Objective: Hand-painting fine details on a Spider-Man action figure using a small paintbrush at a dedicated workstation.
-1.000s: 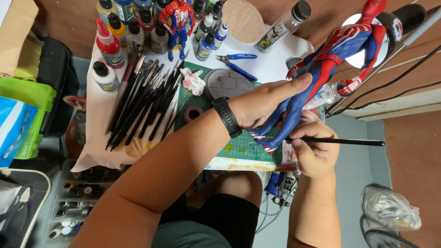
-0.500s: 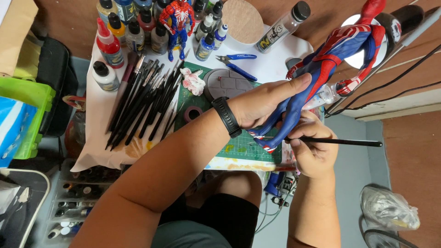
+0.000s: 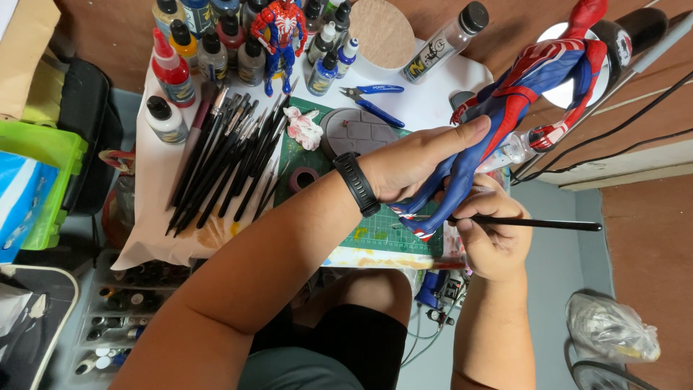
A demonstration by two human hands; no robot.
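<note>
Two hands are working over a small white bench [image 3: 433,101]. The left hand [image 3: 419,162] is gripping a red-and-blue figure [image 3: 516,101] around its legs, fingers clenched on it, holding it tilted above the green mat [image 3: 390,231] with its head pointing up and away toward the lamp [image 3: 559,94]. A black watch [image 3: 357,184] is sitting on that wrist. The right hand [image 3: 491,238] is pinching a thin black brush [image 3: 548,224] between thumb and fingers, the handle sticking out to the right; the tip is lying at the figure's lower leg, near its foot, though whether it is touching cannot be told.

On the bench, a fan of dark-handled brushes [image 3: 224,162] is lying on a paper sheet left of the mat. Paint bottles [image 3: 216,50] are standing in a cluster at the far edge, with a second, smaller figure [image 3: 280,32] upright among them. Blue pliers [image 3: 372,97] are lying beside a round grey base [image 3: 354,130], and a crumpled stained tissue [image 3: 303,126] is resting just left of that base. A cork disc [image 3: 382,32] is leaning behind the bottles. A green box [image 3: 43,173] is sitting off to the left.
</note>
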